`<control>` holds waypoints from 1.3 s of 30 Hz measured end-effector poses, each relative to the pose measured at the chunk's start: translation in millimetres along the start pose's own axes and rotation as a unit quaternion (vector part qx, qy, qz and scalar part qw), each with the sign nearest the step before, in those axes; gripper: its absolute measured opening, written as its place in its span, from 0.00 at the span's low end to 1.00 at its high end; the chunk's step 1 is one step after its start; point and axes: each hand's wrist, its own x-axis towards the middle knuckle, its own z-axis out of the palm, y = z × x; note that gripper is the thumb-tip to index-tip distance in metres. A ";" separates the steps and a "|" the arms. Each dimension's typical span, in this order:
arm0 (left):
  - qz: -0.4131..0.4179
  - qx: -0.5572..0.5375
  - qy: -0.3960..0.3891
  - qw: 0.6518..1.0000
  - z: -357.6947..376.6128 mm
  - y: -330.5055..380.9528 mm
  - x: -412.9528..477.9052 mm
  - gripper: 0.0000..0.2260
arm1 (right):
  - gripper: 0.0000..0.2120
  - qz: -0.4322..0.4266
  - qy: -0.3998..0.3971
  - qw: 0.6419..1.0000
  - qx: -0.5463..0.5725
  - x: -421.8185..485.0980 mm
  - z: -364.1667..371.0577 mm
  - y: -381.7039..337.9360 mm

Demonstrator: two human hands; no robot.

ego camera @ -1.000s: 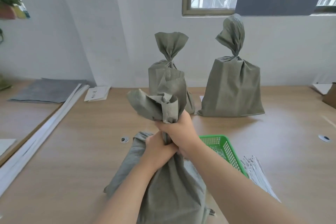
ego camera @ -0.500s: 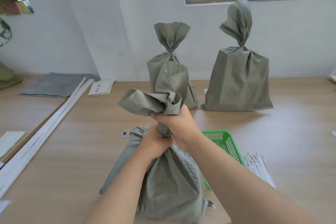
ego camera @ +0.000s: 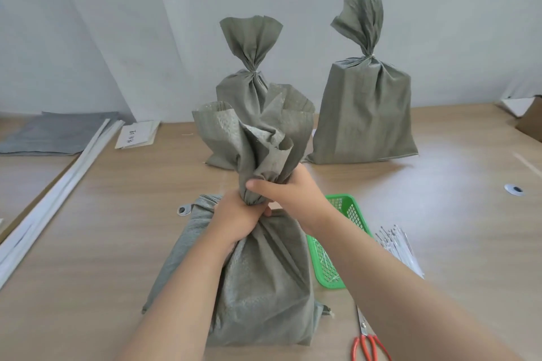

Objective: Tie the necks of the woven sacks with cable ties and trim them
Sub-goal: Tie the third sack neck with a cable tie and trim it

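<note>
pale wooden tabletop [ego camera: 117,243] against a white wall [ego camera: 88,38]. near its centre, fingers of both hands curl tightly around the gathered neck of an upright grey-green woven sack [ego camera: 264,287], left hand [ego camera: 237,220] just below right hand [ego camera: 293,193]. beside the sack on the right lie a green plastic mesh basket [ego camera: 346,208], white cable ties [ego camera: 396,243] and red-handled scissors [ego camera: 368,343]. behind stand a middle tied sack [ego camera: 240,97] and a right tied sack [ego camera: 363,114].
</note>
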 end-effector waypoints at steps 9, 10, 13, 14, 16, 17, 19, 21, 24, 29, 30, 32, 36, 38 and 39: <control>0.004 0.196 0.067 0.978 25.0 20.7 10.4 0.16 | 0.24 0.017 0.102 0.989 -0.108 -27.9 -73.4 28.2; 0.005 0.207 0.066 0.976 28.5 21.6 11.6 0.16 | 0.24 0.022 0.122 0.986 -0.112 -32.5 -84.8 33.8; 0.010 0.238 0.061 0.969 37.2 25.2 14.0 0.17 | 0.21 0.042 0.175 0.978 -0.107 -48.1 -120.8 49.8; 0.013 0.247 0.060 0.967 40.1 26.4 14.5 0.18 | 0.21 0.054 0.189 0.975 -0.107 -53.5 -132.8 54.5; 0.017 0.260 0.057 0.964 45.9 29.5 15.2 0.18 | 0.21 0.078 0.215 0.967 -0.113 -64.6 -155.9 63.5; 0.020 0.264 0.056 0.963 50.7 32.0 15.5 0.18 | 0.21 0.091 0.226 0.962 -0.122 -71.2 -169.1 68.4; 0.022 0.270 0.060 0.961 54.3 35.8 15.8 0.18 | 0.21 0.116 0.242 0.953 -0.144 -81.8 -189.4 80.1; 0.024 0.278 0.062 0.958 60.6 40.4 16.4 0.18 | 0.22 0.149 0.254 0.940 -0.174 -92.8 -211.0 97.0; 0.022 0.298 0.061 0.953 69.3 46.3 17.4 0.19 | 0.23 0.206 0.258 0.916 -0.228 -109.7 -236.0 124.0; 0.020 0.307 0.062 0.950 80.1 49.5 19.7 0.19 | 0.23 0.286 0.246 0.867 -0.326 -134.6 -258.4 156.8; 0.019 0.307 0.063 0.950 81.9 49.8 20.3 0.19 | 0.24 0.302 0.237 0.859 -0.339 -138.0 -261.2 162.4; 0.014 0.310 0.064 0.949 84.7 51.0 21.4 0.19 | 0.25 0.329 0.222 0.846 -0.356 -142.8 -265.1 172.8; 0.009 0.313 0.066 0.947 88.9 52.3 23.6 0.18 | 0.26 0.358 0.198 0.829 -0.382 -143.7 -268.4 187.9; 0.010 0.311 0.068 0.948 91.1 53.0 24.0 0.17 | 0.26 0.371 0.188 0.820 -0.394 -141.8 -269.9 195.3; 0.012 0.311 0.069 0.948 92.3 53.8 24.0 0.17 | 0.25 0.377 0.186 0.814 -0.401 -140.4 -271.1 198.4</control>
